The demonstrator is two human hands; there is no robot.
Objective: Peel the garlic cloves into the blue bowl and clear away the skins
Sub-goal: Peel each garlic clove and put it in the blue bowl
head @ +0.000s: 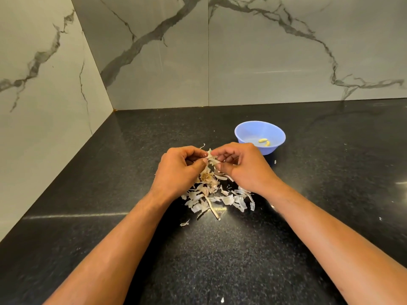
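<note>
Papery white, feather-light and brittle, the garlic clove (211, 158) at frame centre is pinched between left hand (179, 168) and right hand (240, 166) above the skin pile (218, 198), left of the round blue plastic bowl (246, 130), likely best gripped at its tip.
</note>
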